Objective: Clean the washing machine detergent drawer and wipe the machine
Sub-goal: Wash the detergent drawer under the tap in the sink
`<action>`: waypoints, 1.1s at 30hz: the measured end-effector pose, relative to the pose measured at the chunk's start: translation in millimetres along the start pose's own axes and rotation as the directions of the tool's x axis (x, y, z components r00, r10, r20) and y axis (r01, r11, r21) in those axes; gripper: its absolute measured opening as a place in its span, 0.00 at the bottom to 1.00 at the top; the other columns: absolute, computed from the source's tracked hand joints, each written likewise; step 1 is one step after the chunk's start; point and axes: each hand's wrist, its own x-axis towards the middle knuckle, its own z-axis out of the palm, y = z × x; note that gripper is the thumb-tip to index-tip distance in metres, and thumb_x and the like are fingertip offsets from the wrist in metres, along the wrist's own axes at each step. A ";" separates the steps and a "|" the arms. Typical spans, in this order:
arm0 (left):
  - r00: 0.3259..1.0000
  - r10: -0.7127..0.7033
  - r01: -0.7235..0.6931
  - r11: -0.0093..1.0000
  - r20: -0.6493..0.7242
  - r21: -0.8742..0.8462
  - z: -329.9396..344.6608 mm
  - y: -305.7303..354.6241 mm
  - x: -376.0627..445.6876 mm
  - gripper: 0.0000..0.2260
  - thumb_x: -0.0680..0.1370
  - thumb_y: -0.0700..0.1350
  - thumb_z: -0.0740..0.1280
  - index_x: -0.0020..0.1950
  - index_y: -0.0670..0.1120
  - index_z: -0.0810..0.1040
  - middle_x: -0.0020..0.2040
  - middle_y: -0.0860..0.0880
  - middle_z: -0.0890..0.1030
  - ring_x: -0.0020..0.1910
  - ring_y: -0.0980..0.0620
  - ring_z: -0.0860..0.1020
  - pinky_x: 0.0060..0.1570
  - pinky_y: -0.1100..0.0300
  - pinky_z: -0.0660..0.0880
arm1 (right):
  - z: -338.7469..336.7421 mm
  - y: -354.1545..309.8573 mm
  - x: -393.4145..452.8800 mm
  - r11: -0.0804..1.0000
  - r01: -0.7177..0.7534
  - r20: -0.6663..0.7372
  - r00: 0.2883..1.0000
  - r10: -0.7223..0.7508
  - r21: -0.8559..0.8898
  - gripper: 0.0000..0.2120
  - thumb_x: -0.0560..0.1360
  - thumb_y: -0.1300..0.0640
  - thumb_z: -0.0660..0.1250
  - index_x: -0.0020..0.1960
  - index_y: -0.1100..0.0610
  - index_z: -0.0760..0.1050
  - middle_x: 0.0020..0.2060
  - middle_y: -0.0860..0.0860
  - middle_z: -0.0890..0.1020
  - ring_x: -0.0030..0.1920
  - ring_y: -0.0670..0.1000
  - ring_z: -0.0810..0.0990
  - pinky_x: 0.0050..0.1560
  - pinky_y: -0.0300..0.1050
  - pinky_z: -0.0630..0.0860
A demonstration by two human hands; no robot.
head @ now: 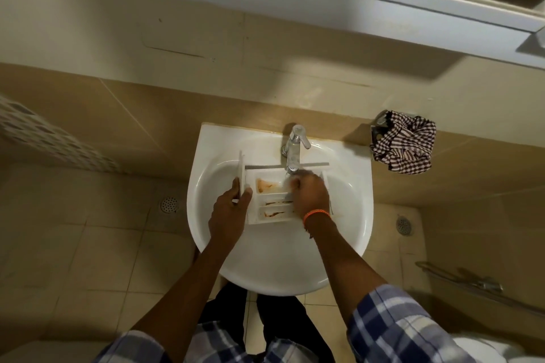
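Drawer-rinse step, w/ residue left: left hand [228, 209] grips detergent drawer [272, 200] front at 9 o'clock; right hand [309, 196] rubs compartments under tap [293, 150], grip unclear. Next: flush stains.

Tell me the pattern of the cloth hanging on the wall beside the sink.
The bunched cloth is checked, dark and white, as the head view shows.

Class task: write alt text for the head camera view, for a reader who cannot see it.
Seen from above, a person holds a white detergent drawer in a white sink under the tap. The left hand grips its front panel; the right hand reaches into it. A checked cloth hangs on the wall.
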 end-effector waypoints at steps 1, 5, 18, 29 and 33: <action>1.000 0.008 -0.007 1.000 -0.017 0.021 1.6 -1.6 -1.3 0.18 0.85 0.60 0.64 0.70 0.54 0.82 0.55 0.51 0.87 0.53 0.50 0.85 0.60 0.44 0.82 | 5.9 -2.2 -4.9 0.985 0.072 0.028 0.997 -0.069 -0.157 0.14 0.82 0.58 0.60 0.54 0.60 0.84 0.50 0.59 0.85 0.51 0.59 0.83 0.53 0.50 0.79; 0.997 0.005 0.002 0.995 -0.072 0.103 9.5 -2.0 -5.4 0.20 0.85 0.60 0.64 0.71 0.50 0.81 0.55 0.52 0.85 0.50 0.52 0.82 0.56 0.52 0.78 | 30.0 -22.7 -29.3 0.891 0.273 0.028 0.959 -0.282 -0.362 0.16 0.83 0.52 0.64 0.63 0.61 0.79 0.56 0.61 0.83 0.53 0.59 0.83 0.54 0.54 0.83; 0.997 0.029 -0.021 0.994 -0.076 0.103 12.4 -10.9 -8.6 0.18 0.84 0.58 0.66 0.67 0.48 0.82 0.52 0.52 0.85 0.49 0.51 0.83 0.55 0.53 0.79 | 26.3 4.1 -19.9 0.966 0.131 0.124 0.987 -0.105 -0.223 0.15 0.83 0.53 0.57 0.57 0.59 0.80 0.54 0.59 0.82 0.57 0.61 0.79 0.56 0.54 0.78; 0.996 0.016 -0.015 1.000 -0.090 0.019 7.1 -11.1 -4.9 0.16 0.85 0.55 0.65 0.68 0.48 0.82 0.50 0.49 0.86 0.48 0.49 0.83 0.52 0.54 0.78 | 29.7 -9.1 -16.8 0.921 0.218 0.008 0.974 -0.228 -0.323 0.13 0.82 0.55 0.61 0.55 0.60 0.82 0.49 0.59 0.83 0.52 0.60 0.80 0.52 0.53 0.78; 0.994 0.049 -0.042 0.996 -0.093 0.073 3.1 -14.3 -3.4 0.16 0.85 0.54 0.66 0.67 0.45 0.82 0.48 0.49 0.85 0.45 0.52 0.82 0.54 0.51 0.80 | 31.3 -24.9 -22.4 0.861 0.502 0.256 0.846 -0.468 -0.084 0.08 0.80 0.59 0.65 0.57 0.58 0.79 0.54 0.57 0.82 0.57 0.58 0.78 0.56 0.54 0.79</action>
